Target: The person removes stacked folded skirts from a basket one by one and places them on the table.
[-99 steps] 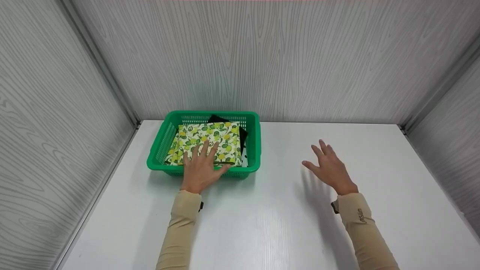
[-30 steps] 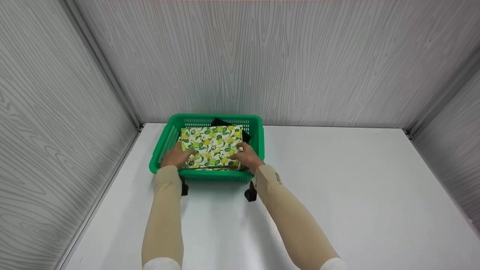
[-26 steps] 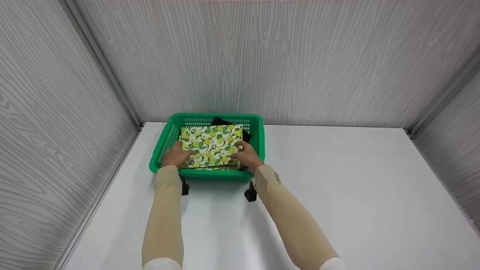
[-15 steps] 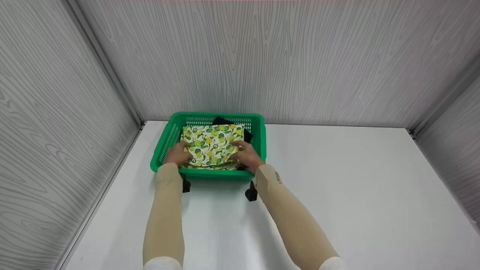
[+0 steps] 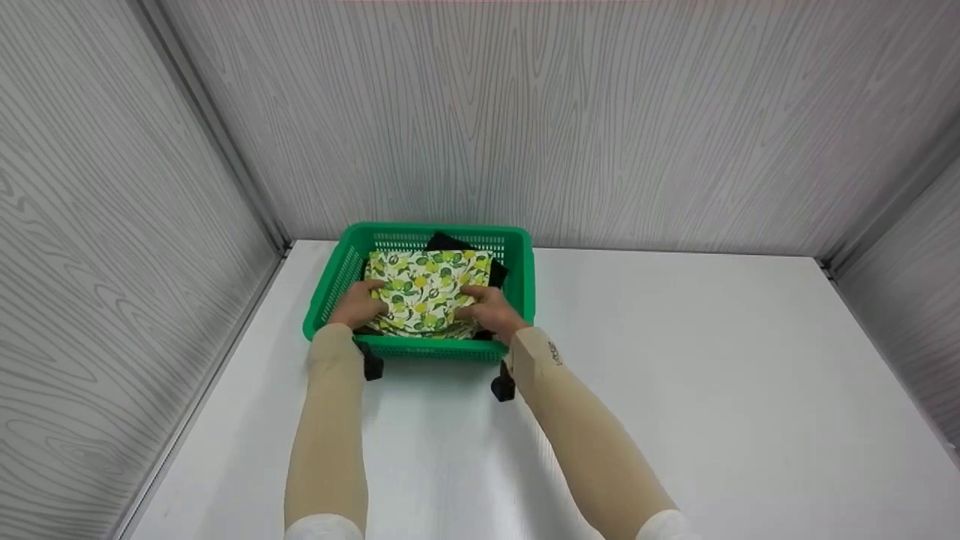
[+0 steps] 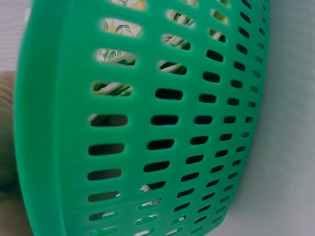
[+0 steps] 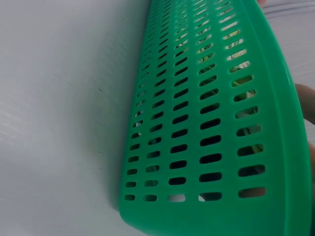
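A folded lemon-print cloth (image 5: 431, 289) lies on top inside a green plastic basket (image 5: 435, 345). My left hand (image 5: 358, 304) grips its left side, with the thumb on top and the other fingers mostly hidden beneath. On the opposite side my right hand (image 5: 491, 309) holds the cloth the same way, thumb and a finger showing. The front edge of the cloth bows between the hands. Both wrist views are mostly filled by the basket's slotted front wall, with bits of the print behind the slots; part of the right hand (image 7: 306, 101) shows past the rim.
Black fabric (image 5: 444, 241) sticks out behind and to the right of the cloth in the basket. The basket stands at the back left of a white table (image 5: 675, 375), close to the grey wood-grain back wall (image 5: 525, 120). Another wall (image 5: 97, 247) rises on the left.
Earlier the left hand lay spread over the cloth and the right hovered over the table; the right has since come to the basket. Lately the cloth's front edge has bowed between the gripping hands.
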